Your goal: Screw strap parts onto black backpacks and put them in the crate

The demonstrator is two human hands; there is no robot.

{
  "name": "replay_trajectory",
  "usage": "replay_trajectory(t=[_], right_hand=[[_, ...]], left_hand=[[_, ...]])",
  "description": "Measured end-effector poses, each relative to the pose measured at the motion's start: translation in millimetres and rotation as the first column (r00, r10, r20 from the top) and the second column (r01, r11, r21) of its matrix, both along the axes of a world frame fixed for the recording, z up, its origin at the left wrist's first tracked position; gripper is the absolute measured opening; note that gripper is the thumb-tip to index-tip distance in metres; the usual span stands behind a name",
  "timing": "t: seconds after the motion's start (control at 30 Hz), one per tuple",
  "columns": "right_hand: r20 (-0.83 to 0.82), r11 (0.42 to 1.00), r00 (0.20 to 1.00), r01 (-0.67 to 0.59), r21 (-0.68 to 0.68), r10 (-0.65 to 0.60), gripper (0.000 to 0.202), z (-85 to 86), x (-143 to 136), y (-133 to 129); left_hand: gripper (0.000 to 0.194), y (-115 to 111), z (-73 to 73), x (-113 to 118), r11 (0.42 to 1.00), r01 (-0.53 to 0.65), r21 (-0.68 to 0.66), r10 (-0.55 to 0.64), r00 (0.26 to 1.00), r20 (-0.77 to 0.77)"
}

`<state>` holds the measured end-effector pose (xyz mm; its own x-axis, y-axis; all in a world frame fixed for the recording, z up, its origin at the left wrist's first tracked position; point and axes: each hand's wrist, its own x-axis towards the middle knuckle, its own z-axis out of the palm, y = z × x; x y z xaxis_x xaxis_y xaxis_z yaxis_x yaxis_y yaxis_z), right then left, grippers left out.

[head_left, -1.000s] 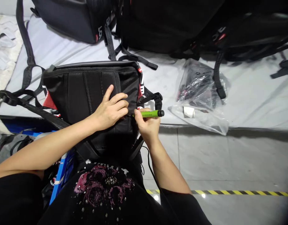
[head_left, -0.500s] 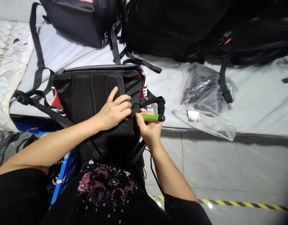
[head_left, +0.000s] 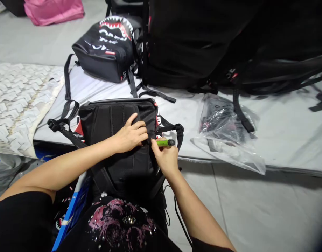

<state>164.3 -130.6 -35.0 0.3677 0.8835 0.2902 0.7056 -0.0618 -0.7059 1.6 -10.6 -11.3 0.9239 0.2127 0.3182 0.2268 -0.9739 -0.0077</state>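
A black backpack [head_left: 103, 120] lies back panel up at the table's front edge, its lower part toward my body. My left hand [head_left: 131, 135] rests on the panel right of centre, fingers spread, the thumb side near a seam. Close beside it, my right hand [head_left: 165, 154] is closed around a green pen [head_left: 163, 142] with a black end pointing right. The right thumb and fingertips meet at the backpack's right side; the pen's tip is hidden there. Straps with buckles trail from both sides of the backpack.
Behind stand a black backpack with shark teeth print [head_left: 103, 52] and large black bags [head_left: 187, 45]. A clear plastic bag [head_left: 229, 140] lies right on the white table [head_left: 289, 140]. White textured material [head_left: 16, 101] is at left, a pink bag [head_left: 54, 12] at far left, a blue crate [head_left: 68, 217] below.
The view has tilted upward and shifted left, bringing the shark print and the pink bag into sight. Both hands remain at the same part of the backpack; the pen's angle looks slightly changed.
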Motion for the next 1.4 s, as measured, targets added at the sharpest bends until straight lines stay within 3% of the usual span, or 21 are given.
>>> replay_trajectory(t=[0.1, 0.2, 0.3, 0.4, 0.53, 0.6, 0.63, 0.7, 0.8, 0.87, 0.93, 1.03, 1.1, 1.17, 1.23, 1.33, 1.4], right_hand=[[0.011, 1.000, 1.000, -0.006, 0.025, 0.006, 0.027, -3.2, 0, 1], [-0.003, 1.000, 1.000, 0.027, -0.001, -0.027, 0.029, -2.1, 1, -4], [-0.203, 0.999, 0.979, -0.021, 0.045, 0.030, 0.028, 9.3, 1, -15], [-0.278, 0.977, 0.944, -0.137, 0.166, 0.179, 0.033, 36.9, -3, -31], [0.021, 0.874, 0.943, -0.316, 0.369, 0.332, 0.040, 90.4, -11, -49], [0.146, 0.828, 0.918, -0.396, 0.398, 0.369, 0.045, 108.2, -11, -49], [0.191, 0.815, 0.903, -0.430, 0.388, 0.385, 0.046, 111.2, -10, -45], [0.287, 0.793, 0.861, -0.503, 0.345, 0.421, 0.044, 104.0, -5, -31], [0.479, 0.737, 0.736, -0.632, 0.237, 0.477, 0.034, 72.3, 7, 0], [0.565, 0.722, 0.666, -0.671, 0.168, 0.488, 0.032, 52.4, 14, 18], [0.577, 0.727, 0.661, -0.668, 0.160, 0.480, 0.034, 41.9, 18, 29], [0.519, 0.742, 0.710, -0.641, 0.197, 0.476, 0.038, 40.9, 12, 30], [0.492, 0.765, 0.752, -0.600, 0.234, 0.439, 0.039, 41.7, 0, 25], [0.491, 0.779, 0.786, -0.554, 0.294, 0.374, 0.040, 38.7, -14, 15], [0.499, 0.776, 0.794, -0.542, 0.323, 0.347, 0.043, 32.2, -25, 3], [0.507, 0.773, 0.763, -0.579, 0.258, 0.402, 0.048, 22.9, -33, -13], [0.503, 0.772, 0.743, -0.600, 0.207, 0.442, 0.047, 21.2, -33, -18]], left_hand=[[0.024, 15, 20.5, 9, 0.993, 0.109, 0.035, -0.101, 0.980, -0.171], [0.034, 26, 36.8, 19, 0.990, 0.131, 0.054, -0.105, 0.935, -0.337], [0.038, 22, 53.5, 18, 0.994, 0.097, 0.055, -0.068, 0.919, -0.389], [0.035, -2, 83.0, -2, 0.996, 0.065, 0.061, -0.045, 0.957, -0.287], [0.033, -46, 133.9, -42, 0.995, -0.080, 0.061, 0.085, 0.991, -0.099], [0.034, -60, 143.6, -54, 0.987, -0.161, -0.022, 0.159, 0.986, -0.051], [0.035, -64, 140.5, -56, 0.978, -0.197, -0.072, 0.194, 0.980, -0.040], [0.038, -66, 119.2, -53, 0.945, -0.290, -0.148, 0.288, 0.957, -0.037], [0.036, -55, 73.1, -38, 0.902, -0.384, -0.197, 0.381, 0.923, -0.053], [0.031, -43, 53.8, -29, 0.902, -0.353, -0.249, 0.343, 0.936, -0.085], [0.026, -29, 50.8, -27, 0.896, -0.314, -0.313, 0.309, 0.949, -0.067], [0.024, -6, 64.4, -35, 0.896, -0.326, -0.302, 0.378, 0.916, 0.132], [0.038, 10, 73.5, -36, 0.909, -0.335, -0.248, 0.386, 0.901, 0.197], [0.076, 24, 76.7, -30, 0.914, -0.342, -0.218, 0.362, 0.930, 0.060], [0.105, 33, 74.1, -20, 0.896, -0.405, -0.186, 0.381, 0.912, -0.149], [0.110, 35, 64.0, -8, 0.861, -0.500, -0.096, 0.461, 0.845, -0.272], [0.110, 33, 56.5, -7, 0.891, -0.448, -0.074, 0.418, 0.873, -0.249]])
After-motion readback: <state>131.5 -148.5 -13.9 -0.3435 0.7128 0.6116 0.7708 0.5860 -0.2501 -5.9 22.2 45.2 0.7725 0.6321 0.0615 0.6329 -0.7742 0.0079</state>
